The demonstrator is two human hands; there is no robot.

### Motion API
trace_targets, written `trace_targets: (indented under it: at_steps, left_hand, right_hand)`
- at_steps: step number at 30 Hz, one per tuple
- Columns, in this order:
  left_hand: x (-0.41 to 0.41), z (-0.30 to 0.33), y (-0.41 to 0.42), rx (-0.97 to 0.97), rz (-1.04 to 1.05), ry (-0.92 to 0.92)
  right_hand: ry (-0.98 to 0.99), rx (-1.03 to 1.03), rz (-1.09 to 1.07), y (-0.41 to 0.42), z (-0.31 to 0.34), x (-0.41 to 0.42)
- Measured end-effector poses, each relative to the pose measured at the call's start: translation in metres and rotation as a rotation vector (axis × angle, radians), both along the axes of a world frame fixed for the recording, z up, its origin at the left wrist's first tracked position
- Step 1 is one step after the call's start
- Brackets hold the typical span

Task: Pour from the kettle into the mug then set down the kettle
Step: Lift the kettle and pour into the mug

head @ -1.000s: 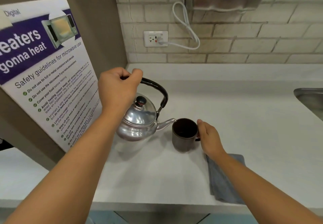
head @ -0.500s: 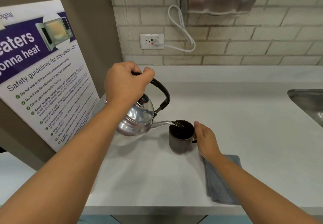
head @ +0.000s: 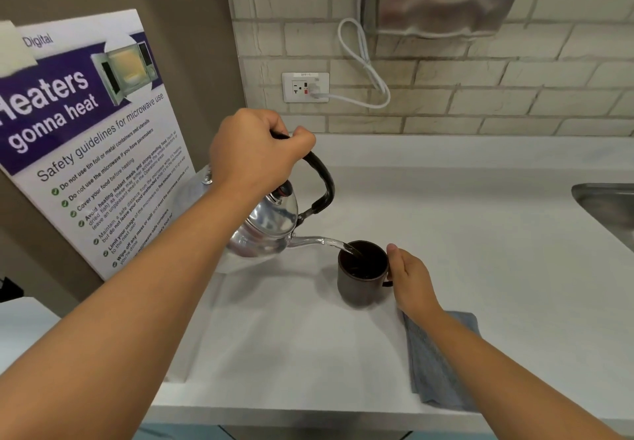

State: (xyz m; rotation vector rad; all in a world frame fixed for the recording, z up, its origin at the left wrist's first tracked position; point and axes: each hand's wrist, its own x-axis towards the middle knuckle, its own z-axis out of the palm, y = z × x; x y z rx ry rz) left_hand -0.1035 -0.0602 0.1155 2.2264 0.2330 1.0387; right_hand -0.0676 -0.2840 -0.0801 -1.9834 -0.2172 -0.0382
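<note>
At far left a microwave safety poster (head: 85,137) leans against the wall, its left edge cut off by the frame. The left hand (head: 255,154) is clenched around the black handle (head: 322,182) of the stainless kettle (head: 266,230), holding it clear of the white countertop (head: 480,233) and tipped toward the right. The fist hides the top of the handle, and the forearm covers the kettle's rear, so how much water remains cannot be judged. A thin stream (head: 338,245) leaves the spout and enters the dark brown mug (head: 362,273), which stands on the countertop just right of the kettle.

The fill level is hard to read against the dark interior, so overfilling is the likeliest slip if the tilt holds too long. A steeper tilt could throw the stream past the far rim, or let the lid (head: 276,214) slide off. A jolt could splash water onto the nearby fingers.

The right hand (head: 411,280) cups the mug's right side, fingers curled; whether they grip the handle cannot be told, as the hand covers it. A grey cloth (head: 442,364) lies beneath that forearm, partly hidden. A steel sink (head: 607,206) is cut off at far right.
</note>
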Motion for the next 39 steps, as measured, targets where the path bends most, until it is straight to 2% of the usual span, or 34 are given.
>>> trace_targets:
  at_steps: [22,33,39]
  left_hand:
    - [0.001,0.008,-0.002,0.077,-0.028,0.006]
    - [0.0,-0.017,0.007,-0.103,-0.023,-0.059]
    - [-0.002,-0.031,0.016,-0.318,-0.031,-0.067]
  right_hand:
    - [0.003,-0.019,-0.014,-0.001,-0.001,-0.001]
    - [0.008,-0.012,-0.005,-0.001,-0.001,0.0]
    - [0.027,-0.033,0.008,-0.002,0.0,0.001]
